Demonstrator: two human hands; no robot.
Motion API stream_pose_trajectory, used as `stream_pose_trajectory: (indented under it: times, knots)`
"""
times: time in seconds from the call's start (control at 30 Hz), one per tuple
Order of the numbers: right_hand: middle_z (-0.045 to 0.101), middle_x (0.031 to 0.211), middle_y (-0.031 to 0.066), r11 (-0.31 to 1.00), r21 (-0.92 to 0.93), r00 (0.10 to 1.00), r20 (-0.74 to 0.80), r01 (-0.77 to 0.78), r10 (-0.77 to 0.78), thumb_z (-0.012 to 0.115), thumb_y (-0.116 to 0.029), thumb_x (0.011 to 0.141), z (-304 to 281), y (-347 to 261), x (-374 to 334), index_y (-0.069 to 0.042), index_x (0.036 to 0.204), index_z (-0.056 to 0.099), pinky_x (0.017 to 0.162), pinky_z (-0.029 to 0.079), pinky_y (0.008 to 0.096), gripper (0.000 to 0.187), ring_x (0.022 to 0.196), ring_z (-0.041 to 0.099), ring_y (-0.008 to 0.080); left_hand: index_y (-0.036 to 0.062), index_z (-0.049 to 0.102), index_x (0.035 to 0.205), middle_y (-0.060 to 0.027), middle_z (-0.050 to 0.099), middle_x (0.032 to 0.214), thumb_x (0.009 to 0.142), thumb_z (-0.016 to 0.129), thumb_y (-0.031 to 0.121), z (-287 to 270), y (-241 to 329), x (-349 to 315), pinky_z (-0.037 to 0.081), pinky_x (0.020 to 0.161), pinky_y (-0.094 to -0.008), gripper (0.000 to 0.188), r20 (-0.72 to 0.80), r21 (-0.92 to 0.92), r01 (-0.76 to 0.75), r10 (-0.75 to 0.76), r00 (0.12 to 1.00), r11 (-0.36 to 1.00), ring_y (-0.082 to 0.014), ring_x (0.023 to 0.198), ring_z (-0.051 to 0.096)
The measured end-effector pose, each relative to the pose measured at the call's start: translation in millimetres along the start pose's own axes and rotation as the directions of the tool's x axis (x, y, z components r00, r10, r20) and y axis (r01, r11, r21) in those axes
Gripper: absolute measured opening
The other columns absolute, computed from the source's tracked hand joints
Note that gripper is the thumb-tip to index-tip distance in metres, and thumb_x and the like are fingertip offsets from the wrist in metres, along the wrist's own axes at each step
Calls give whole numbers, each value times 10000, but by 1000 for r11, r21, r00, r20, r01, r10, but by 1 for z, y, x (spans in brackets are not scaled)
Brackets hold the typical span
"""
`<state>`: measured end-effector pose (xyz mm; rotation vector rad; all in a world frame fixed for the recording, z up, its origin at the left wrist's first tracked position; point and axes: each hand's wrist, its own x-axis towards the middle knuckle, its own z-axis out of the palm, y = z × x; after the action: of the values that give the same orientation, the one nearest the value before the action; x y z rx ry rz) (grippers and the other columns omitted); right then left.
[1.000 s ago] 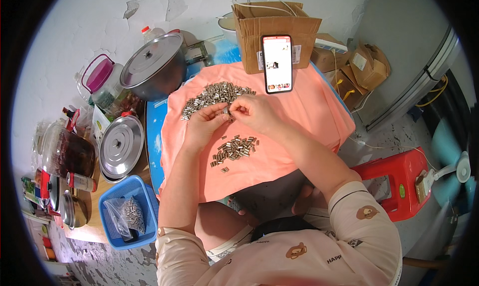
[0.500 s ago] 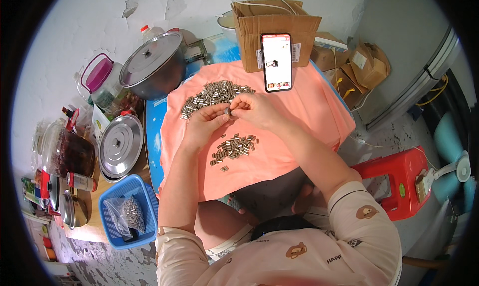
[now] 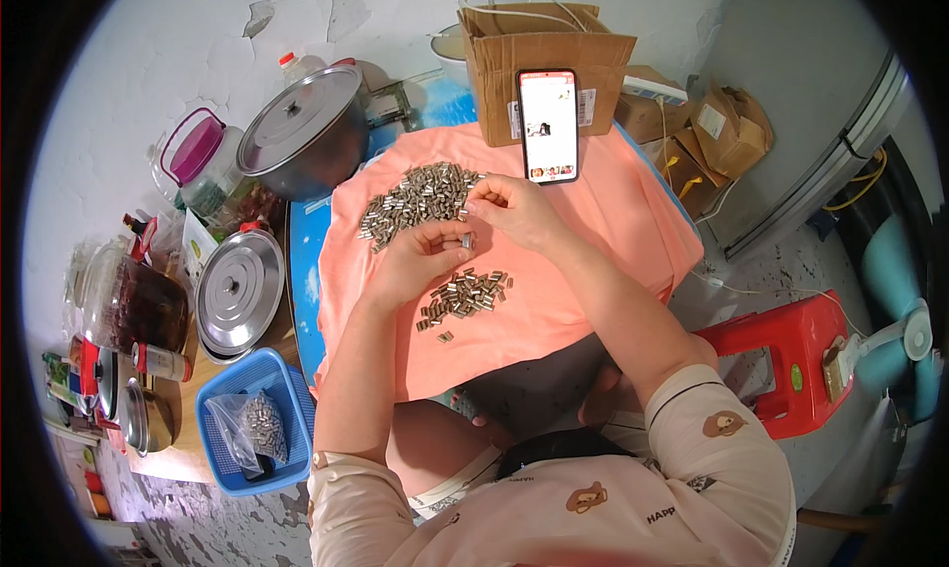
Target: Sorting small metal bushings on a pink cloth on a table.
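My left hand pinches a small silvery metal cylinder between thumb and fingertips, above the cloth. My right hand is apart from it, a little farther and to the right. Its thumb and fingers are pressed together beside the right edge of the large pile of small metal cylinders; whatever they hold is too small to make out. A smaller pile of metal cylinders lies nearer me, below my left fingertips. Both piles rest on a peach-coloured cloth over a blue table.
A phone with a lit screen leans upright against a cardboard box at the back. A lidded steel pot stands back left. A blue basket with a bag of metal pieces sits left. A red stool stands right.
My hands have moved apart. My right hand has let go of the metal cylinder and shifted away slightly, while my left hand keeps hold of it, a little nearer me.
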<state>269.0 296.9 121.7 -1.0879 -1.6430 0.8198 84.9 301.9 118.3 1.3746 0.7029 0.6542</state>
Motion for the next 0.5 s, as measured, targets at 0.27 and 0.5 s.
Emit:
stream_pose_trajectory:
  times: [0.27, 0.5]
  knots:
    - [557, 668, -6, 997, -72, 998, -61, 30, -34, 587, -73, 779, 3, 6, 0, 0, 807, 580, 554, 412, 211, 78, 603, 473, 52, -12, 539, 1037, -14, 581, 855, 788, 586, 5, -1, 1, -1, 447, 605, -162, 254, 65, 2, -35, 35, 997, 999, -50, 749, 545]
    - [583, 689, 24, 989, -142, 998, -49, 38, -45, 589, -71, 772, 2, 8, 1, -2, 813, 584, 568, 431, 225, 81, 615, 508, 69, 5, 540, 1043, -7, 577, 863, 792, 585, 11, -2, 0, 0, 442, 603, -155, 255, 71, -43, -24, 27, 997, 999, -48, 751, 542]
